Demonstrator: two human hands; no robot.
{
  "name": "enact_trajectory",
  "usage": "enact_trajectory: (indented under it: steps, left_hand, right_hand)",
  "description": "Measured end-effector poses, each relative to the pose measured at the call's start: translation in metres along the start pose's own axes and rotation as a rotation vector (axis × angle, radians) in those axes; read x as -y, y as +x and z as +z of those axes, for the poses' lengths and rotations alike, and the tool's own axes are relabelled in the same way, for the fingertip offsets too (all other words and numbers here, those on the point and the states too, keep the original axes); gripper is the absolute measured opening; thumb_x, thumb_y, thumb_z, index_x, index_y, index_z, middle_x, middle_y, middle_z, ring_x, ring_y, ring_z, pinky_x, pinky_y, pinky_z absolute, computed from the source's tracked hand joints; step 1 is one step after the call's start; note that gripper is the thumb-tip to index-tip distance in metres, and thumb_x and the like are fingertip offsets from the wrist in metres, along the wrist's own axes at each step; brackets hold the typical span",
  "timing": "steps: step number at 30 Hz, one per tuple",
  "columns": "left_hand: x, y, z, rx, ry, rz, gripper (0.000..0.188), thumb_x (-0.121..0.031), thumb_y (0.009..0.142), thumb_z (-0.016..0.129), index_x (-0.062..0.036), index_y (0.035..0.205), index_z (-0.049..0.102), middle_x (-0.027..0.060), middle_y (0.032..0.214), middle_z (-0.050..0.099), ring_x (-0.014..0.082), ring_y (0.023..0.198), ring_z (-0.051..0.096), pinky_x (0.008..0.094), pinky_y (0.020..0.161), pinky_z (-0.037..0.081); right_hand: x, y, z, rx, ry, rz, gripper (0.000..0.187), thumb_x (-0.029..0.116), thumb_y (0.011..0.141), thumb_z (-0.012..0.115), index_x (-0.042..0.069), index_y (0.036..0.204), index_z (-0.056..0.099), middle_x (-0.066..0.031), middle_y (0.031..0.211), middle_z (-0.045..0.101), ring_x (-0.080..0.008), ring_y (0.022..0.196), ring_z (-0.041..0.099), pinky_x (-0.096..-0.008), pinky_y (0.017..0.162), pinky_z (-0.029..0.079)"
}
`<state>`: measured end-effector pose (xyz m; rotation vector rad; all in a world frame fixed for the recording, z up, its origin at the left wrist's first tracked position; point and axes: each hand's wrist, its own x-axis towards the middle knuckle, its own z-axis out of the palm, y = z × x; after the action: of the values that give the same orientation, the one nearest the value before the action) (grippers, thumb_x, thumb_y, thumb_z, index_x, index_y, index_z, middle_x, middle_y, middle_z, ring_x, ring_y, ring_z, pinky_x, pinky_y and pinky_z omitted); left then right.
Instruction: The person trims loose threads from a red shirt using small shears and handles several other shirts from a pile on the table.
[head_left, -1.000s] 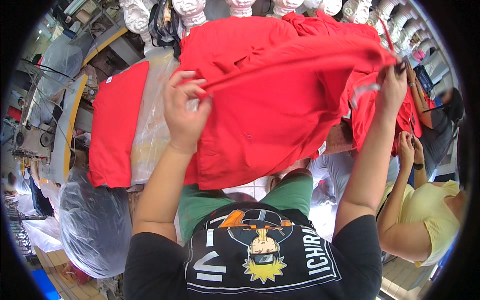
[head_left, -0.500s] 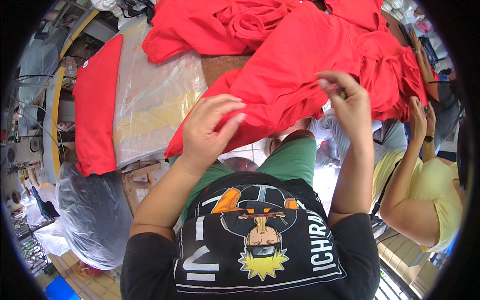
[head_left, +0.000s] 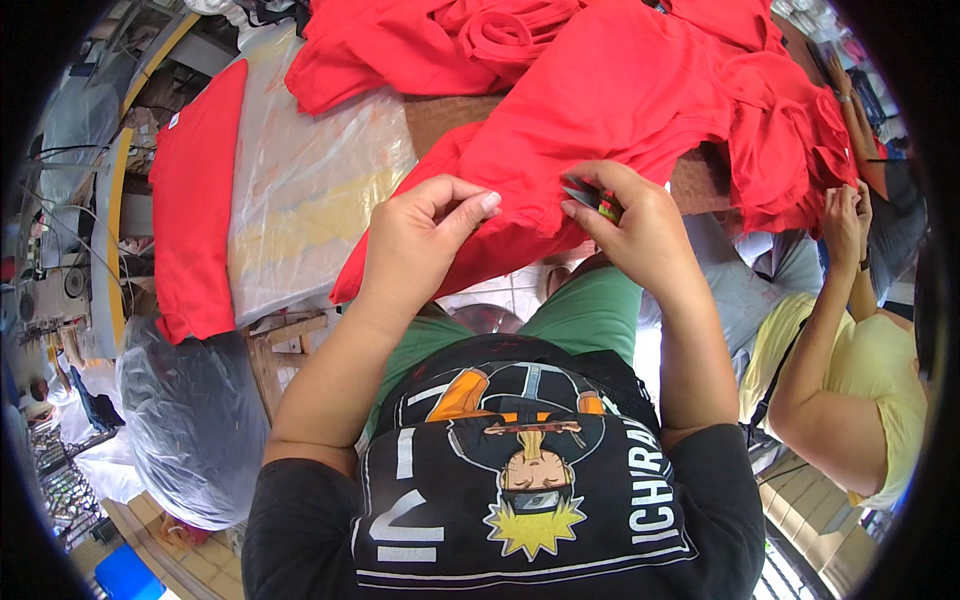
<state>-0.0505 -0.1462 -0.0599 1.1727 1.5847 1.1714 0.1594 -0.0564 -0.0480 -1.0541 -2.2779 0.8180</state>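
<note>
A large red garment (head_left: 600,110) lies across the table and hangs over its near edge toward my lap. Above its near left part is my left hand (head_left: 425,235), thumb and forefinger pressed together; whatever is in that pinch is too small to make out. My right hand (head_left: 640,220) is closed on thread snips (head_left: 606,206), of which a dark pointed tip and a green-yellow part show between the fingers. Those snips are close to the garment's lower edge, to the right of my left hand.
A folded red garment (head_left: 198,200) lies at the left on a plastic-wrapped stack (head_left: 310,190). More red cloth (head_left: 395,50) is heaped at the back. At the right, a person in a yellow top (head_left: 830,400) handles red fabric. A plastic-covered bundle (head_left: 190,430) stands at lower left.
My right hand has moved left, closer to my left hand, with the snips. My left thumb and forefinger have come together. The garment's right part has shifted, baring some brown tabletop.
</note>
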Motion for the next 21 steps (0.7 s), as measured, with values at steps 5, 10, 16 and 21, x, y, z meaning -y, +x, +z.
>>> enact_trajectory:
  steps: [5,10,16,21]
  left_hand:
    - [-0.004,-0.006,-0.003,-0.017,-0.199,-0.101,0.021,-0.02,0.092,0.063,0.0002,0.094,0.065,0.0073,0.086,0.069,0.0099,0.077,0.064,0.0226,0.07,0.052]
    - [0.0,-0.007,-0.001,-0.012,-0.353,-0.075,0.024,-0.022,0.093,0.061,0.0013,0.091,0.064,0.0078,0.085,0.068,0.0102,0.077,0.065,0.0243,0.072,0.055]
    - [-0.005,-0.011,-0.001,-0.019,-0.297,-0.054,0.028,-0.025,0.094,0.059,0.0029,0.089,0.063,0.0091,0.086,0.069,0.0113,0.079,0.066,0.0264,0.074,0.055]
    - [-0.006,-0.013,-0.002,-0.027,-0.289,-0.028,0.03,-0.026,0.094,0.06,0.0034,0.089,0.064,0.0083,0.086,0.069,0.0103,0.078,0.065,0.026,0.072,0.055]
  right_hand:
    - [0.026,-0.012,0.005,-0.096,0.095,-0.055,0.029,0.014,0.077,0.07,0.004,0.103,0.06,-0.013,0.099,0.061,-0.0309,0.087,0.064,-0.0373,0.072,0.051]
    - [0.04,-0.019,0.018,-0.056,0.094,-0.218,0.023,0.009,0.075,0.07,0.004,0.096,0.06,-0.0102,0.091,0.058,-0.0284,0.076,0.062,-0.0363,0.063,0.05]
    - [0.042,-0.018,0.029,-0.067,0.011,-0.235,0.018,0.009,0.076,0.069,0.004,0.092,0.061,-0.0097,0.089,0.057,-0.0292,0.075,0.062,-0.0378,0.06,0.049]
    - [0.045,-0.017,0.029,-0.074,0.016,-0.225,0.018,0.009,0.076,0.069,0.004,0.091,0.061,-0.0094,0.089,0.057,-0.0297,0.074,0.062,-0.0381,0.06,0.049]
